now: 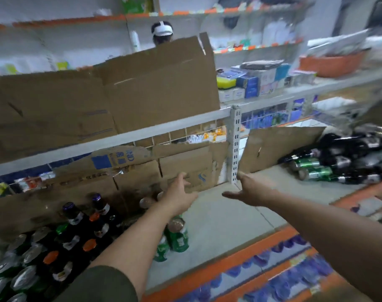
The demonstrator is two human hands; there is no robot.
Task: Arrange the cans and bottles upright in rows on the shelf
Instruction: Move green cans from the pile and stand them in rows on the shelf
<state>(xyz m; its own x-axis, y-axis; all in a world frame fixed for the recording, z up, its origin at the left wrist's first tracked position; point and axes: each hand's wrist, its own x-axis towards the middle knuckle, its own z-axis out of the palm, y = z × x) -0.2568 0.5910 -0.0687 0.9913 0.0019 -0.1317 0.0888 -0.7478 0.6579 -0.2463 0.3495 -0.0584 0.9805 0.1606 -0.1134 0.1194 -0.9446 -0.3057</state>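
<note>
Several dark bottles [76, 216] and silver-topped green cans [178, 234] stand upright in rows at the left of the grey shelf [225, 225]. At the right, a heap of dark bottles and green cans [338, 162] lies on its side. My left hand [178, 196] hovers open above the upright cans, holding nothing. Stretched out over the bare middle of the shelf, my right hand [249, 189] is open too, fingers spread, empty.
Torn cardboard sheets [155, 162] line the back of the shelf, and a loose piece [277, 147] leans beside the heap. A white upright post [234, 144] divides the bays. Another person's head with a white headset [161, 32] shows behind the upper cardboard. The shelf's front edge is orange.
</note>
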